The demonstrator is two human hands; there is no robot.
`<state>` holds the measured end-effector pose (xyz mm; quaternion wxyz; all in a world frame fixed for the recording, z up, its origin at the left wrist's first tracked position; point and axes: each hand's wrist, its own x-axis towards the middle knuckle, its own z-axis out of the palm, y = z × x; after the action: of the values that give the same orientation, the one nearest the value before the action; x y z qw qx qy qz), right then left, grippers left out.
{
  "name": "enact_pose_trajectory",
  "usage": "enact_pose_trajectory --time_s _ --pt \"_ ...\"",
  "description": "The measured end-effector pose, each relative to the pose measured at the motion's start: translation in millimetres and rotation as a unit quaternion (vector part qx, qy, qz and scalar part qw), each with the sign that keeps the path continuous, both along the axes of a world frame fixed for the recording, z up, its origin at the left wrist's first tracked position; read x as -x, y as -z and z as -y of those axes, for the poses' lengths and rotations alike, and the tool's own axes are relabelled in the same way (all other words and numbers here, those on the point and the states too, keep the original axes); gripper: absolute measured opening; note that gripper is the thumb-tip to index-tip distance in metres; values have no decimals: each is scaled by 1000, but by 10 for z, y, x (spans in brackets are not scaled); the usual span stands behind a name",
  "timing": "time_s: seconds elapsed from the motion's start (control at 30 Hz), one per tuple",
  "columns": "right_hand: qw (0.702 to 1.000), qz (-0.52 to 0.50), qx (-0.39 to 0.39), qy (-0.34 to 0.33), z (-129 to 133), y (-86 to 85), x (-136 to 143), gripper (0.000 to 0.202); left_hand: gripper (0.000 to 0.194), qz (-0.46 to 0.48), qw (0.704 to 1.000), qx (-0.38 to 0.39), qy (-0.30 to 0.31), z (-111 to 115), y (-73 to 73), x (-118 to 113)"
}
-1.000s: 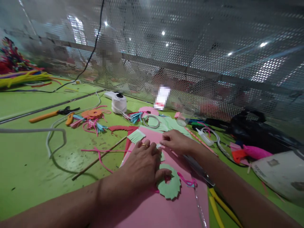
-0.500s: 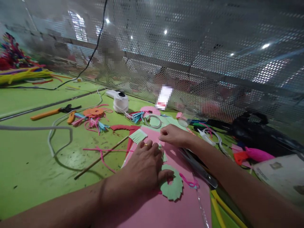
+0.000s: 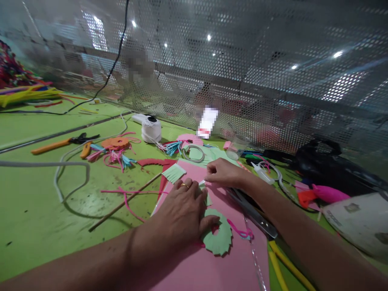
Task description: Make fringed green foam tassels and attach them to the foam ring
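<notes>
My left hand (image 3: 184, 214), a ring on one finger, lies palm down over a pink sheet (image 3: 197, 270). Its thumb rests on a scalloped green paper ring (image 3: 220, 238). Just beyond its fingers is a fringed green paper piece (image 3: 173, 173). My right hand (image 3: 222, 171) is closed at the sheet's far edge, its fingers curled beside a small pale green strip; what they pinch is too small to tell. Under my right forearm lie scissors (image 3: 257, 214) with yellow handles. A pink string (image 3: 241, 231) is next to the green ring.
Orange-handled pliers (image 3: 54, 146), orange paper with tassels (image 3: 115, 143) and a thin stick (image 3: 124, 202) lie left. A white thread spool (image 3: 151, 131), clear cup (image 3: 236, 149) and metal mesh (image 3: 257, 81) stand beyond. Right are a glue bottle (image 3: 263, 173), black bag (image 3: 336, 165) and white cap (image 3: 357, 222).
The view has shifted slightly, so most objects appear a little further left. Both hands keep nearly the same pose over the pink sheet.
</notes>
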<state>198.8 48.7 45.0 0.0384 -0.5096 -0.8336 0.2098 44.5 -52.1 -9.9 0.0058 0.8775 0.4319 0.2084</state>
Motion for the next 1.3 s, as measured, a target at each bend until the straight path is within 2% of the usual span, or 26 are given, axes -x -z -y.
enact_pose_trajectory --time_s 0.3,0.63,1.3 --pt "1000 16 5 6 28 62 -35 9 39 -18 1000 3 -5 33 -29 -17" --pt "1000 18 -12 -8 18 144 -83 16 43 -26 1000 -3 -1 17 -22 -12" --pt "999 19 -31 -30 24 185 -121 16 38 -19 1000 1 -2 26 -34 -21"
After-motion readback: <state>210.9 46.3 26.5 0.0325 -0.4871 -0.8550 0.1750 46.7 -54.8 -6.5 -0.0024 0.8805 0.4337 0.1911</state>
